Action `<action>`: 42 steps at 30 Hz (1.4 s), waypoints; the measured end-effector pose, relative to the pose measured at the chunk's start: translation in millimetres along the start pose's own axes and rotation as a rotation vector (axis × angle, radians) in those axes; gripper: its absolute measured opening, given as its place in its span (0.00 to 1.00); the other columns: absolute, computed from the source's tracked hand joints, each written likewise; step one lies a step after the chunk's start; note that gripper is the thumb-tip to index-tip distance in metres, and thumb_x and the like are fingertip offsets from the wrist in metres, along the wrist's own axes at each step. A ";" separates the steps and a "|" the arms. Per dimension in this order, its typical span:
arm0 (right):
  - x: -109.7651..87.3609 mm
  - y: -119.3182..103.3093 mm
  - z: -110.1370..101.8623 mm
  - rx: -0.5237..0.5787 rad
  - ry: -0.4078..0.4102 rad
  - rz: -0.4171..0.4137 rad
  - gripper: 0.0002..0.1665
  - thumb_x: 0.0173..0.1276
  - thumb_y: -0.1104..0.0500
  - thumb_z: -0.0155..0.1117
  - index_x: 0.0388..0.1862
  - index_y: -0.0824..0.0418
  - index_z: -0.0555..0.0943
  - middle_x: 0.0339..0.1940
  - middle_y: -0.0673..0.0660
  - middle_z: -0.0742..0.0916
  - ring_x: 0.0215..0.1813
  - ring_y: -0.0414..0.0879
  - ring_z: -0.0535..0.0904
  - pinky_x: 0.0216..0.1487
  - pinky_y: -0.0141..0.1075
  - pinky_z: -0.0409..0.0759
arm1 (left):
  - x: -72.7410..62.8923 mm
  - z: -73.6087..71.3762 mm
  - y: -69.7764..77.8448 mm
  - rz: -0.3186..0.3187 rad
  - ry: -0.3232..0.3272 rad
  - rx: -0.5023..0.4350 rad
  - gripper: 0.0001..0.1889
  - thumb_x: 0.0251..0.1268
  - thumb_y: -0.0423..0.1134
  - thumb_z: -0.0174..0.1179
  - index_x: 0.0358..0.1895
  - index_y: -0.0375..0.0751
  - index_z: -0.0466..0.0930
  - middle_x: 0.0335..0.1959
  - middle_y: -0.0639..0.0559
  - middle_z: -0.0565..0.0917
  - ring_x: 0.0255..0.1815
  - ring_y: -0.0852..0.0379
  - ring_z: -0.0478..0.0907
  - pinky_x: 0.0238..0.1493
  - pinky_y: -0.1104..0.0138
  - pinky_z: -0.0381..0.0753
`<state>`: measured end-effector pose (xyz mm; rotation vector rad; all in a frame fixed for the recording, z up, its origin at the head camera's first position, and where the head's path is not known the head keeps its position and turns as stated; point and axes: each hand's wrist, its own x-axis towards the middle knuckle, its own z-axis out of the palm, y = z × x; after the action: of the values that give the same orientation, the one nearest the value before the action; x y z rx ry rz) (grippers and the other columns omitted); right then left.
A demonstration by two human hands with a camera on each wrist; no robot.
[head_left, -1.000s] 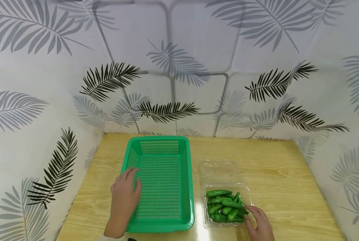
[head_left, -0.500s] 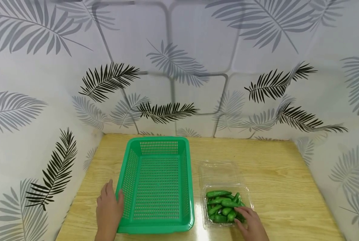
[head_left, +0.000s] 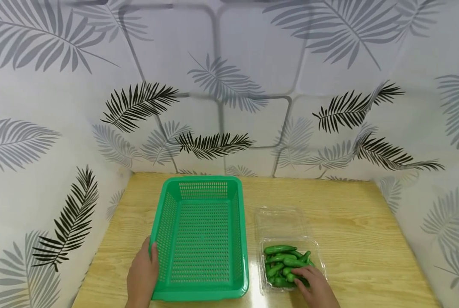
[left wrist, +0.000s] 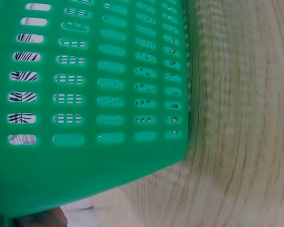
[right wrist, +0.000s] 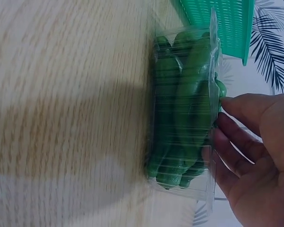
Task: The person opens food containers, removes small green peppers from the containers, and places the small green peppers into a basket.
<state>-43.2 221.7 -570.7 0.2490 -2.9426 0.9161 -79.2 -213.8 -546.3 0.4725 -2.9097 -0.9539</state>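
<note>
A green plastic basket [head_left: 244,244] with perforated walls stands left of centre on the table. My left hand [head_left: 141,271] grips its left rim, thumb over the edge and fingers outside; in the left wrist view the basket's wall [left wrist: 85,163] hides most of that hand. To the basket's right lies a clear plastic clamshell box [head_left: 321,259] with its lid [head_left: 280,222] folded back, full of green peppers [head_left: 279,258]. My right hand [head_left: 315,284] reaches over the box's right side and pinches one pepper [right wrist: 221,88] between thumb and fingers, which partly cover it.
The light wood table [head_left: 352,222] carries both containers. A white cloth [head_left: 248,64] printed with grey and black leaves surrounds the table at the back and sides.
My left hand has moved left from over the basket's inside to its left rim and now grips it. My right hand has moved left from the box's edge onto the peppers.
</note>
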 end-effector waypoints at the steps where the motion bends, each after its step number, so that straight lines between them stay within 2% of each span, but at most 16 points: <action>1: 0.1 1.1 0.8 -0.006 0.018 -0.036 0.14 0.52 0.66 0.72 0.38 0.53 0.83 0.36 0.42 0.80 0.42 0.44 0.77 0.44 0.42 0.76 | 0.2 0.3 -0.5 -0.003 -0.003 -0.003 0.31 0.75 0.54 0.30 0.68 0.32 0.57 0.57 0.30 0.73 0.51 0.33 0.74 0.38 0.46 0.77; 4: 1.4 5.3 2.6 -0.033 0.074 -0.163 0.17 0.47 0.67 0.74 0.36 0.53 0.83 0.35 0.43 0.80 0.41 0.44 0.77 0.42 0.42 0.76 | 0.4 1.0 -1.7 -0.002 -0.005 -0.004 0.31 0.75 0.53 0.31 0.68 0.31 0.57 0.55 0.30 0.73 0.47 0.33 0.76 0.32 0.49 0.78; 7: 4.1 8.5 2.2 -0.064 0.073 -0.260 0.19 0.44 0.67 0.75 0.37 0.54 0.83 0.36 0.45 0.80 0.40 0.46 0.76 0.41 0.42 0.76 | 0.3 1.2 -2.1 0.000 0.000 -0.005 0.30 0.75 0.53 0.33 0.68 0.32 0.57 0.54 0.30 0.75 0.44 0.33 0.78 0.27 0.51 0.79; 12: 10.1 7.9 -0.7 -0.086 -0.011 -0.250 0.17 0.48 0.62 0.75 0.38 0.54 0.82 0.39 0.45 0.81 0.43 0.46 0.76 0.43 0.43 0.76 | -0.2 0.7 -1.4 -0.011 -0.010 -0.009 0.30 0.76 0.52 0.33 0.68 0.32 0.57 0.54 0.30 0.75 0.44 0.33 0.78 0.27 0.51 0.79; 15: 12.8 6.8 0.6 -0.112 -0.016 -0.251 0.17 0.47 0.60 0.75 0.38 0.54 0.82 0.38 0.45 0.81 0.43 0.46 0.76 0.44 0.43 0.76 | -0.1 0.6 -0.9 -0.024 -0.022 -0.010 0.30 0.75 0.53 0.33 0.68 0.33 0.56 0.53 0.30 0.75 0.43 0.34 0.78 0.26 0.52 0.78; 23: 14.0 13.8 12.1 -0.154 0.136 -0.363 0.19 0.41 0.58 0.78 0.35 0.51 0.82 0.35 0.43 0.82 0.39 0.41 0.76 0.37 0.41 0.75 | -0.1 -0.1 -0.1 -0.043 -0.016 -0.018 0.29 0.75 0.51 0.36 0.68 0.33 0.57 0.52 0.30 0.76 0.39 0.35 0.80 0.22 0.56 0.77; 27: 16.9 12.7 14.0 -0.117 0.221 -0.432 0.19 0.45 0.57 0.77 0.38 0.53 0.82 0.36 0.43 0.81 0.40 0.40 0.75 0.38 0.36 0.73 | -0.5 -0.1 -1.1 -0.050 -0.018 -0.023 0.30 0.75 0.53 0.34 0.69 0.35 0.57 0.51 0.30 0.76 0.37 0.36 0.80 0.21 0.56 0.76; 31: 20.4 -6.3 7.2 -0.013 0.290 -0.496 0.15 0.59 0.52 0.68 0.43 0.57 0.80 0.40 0.46 0.80 0.42 0.41 0.73 0.45 0.31 0.69 | -2.8 -1.1 -2.3 -0.060 -0.018 -0.004 0.31 0.74 0.55 0.32 0.69 0.35 0.56 0.53 0.30 0.75 0.41 0.33 0.79 0.26 0.51 0.77; 35: 27.1 -35.3 -0.8 0.053 0.337 -0.575 0.18 0.68 0.48 0.58 0.46 0.60 0.80 0.43 0.48 0.80 0.45 0.42 0.75 0.47 0.26 0.70 | -3.2 -1.0 -3.3 -0.073 -0.014 0.014 0.32 0.74 0.57 0.31 0.69 0.36 0.55 0.52 0.30 0.76 0.40 0.33 0.79 0.24 0.51 0.77; 40: 36.7 -62.0 -4.1 0.090 0.351 -0.660 0.20 0.71 0.47 0.52 0.48 0.60 0.80 0.45 0.48 0.79 0.45 0.41 0.75 0.47 0.23 0.71 | -1.4 -0.4 -1.9 -0.092 -0.026 0.026 0.33 0.73 0.58 0.31 0.70 0.37 0.55 0.50 0.30 0.77 0.36 0.34 0.80 0.20 0.53 0.75; 42: 39.6 -70.0 -3.6 0.102 0.343 -0.685 0.18 0.71 0.48 0.53 0.48 0.59 0.80 0.45 0.48 0.78 0.45 0.41 0.75 0.47 0.24 0.72 | -1.3 -0.6 -0.9 -0.089 -0.029 0.023 0.32 0.74 0.57 0.31 0.70 0.37 0.55 0.49 0.30 0.78 0.33 0.35 0.80 0.18 0.55 0.74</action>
<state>-70.4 161.4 -524.8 0.9243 -2.2435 0.8782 -77.7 -214.5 -546.3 0.5990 -2.9511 -0.9457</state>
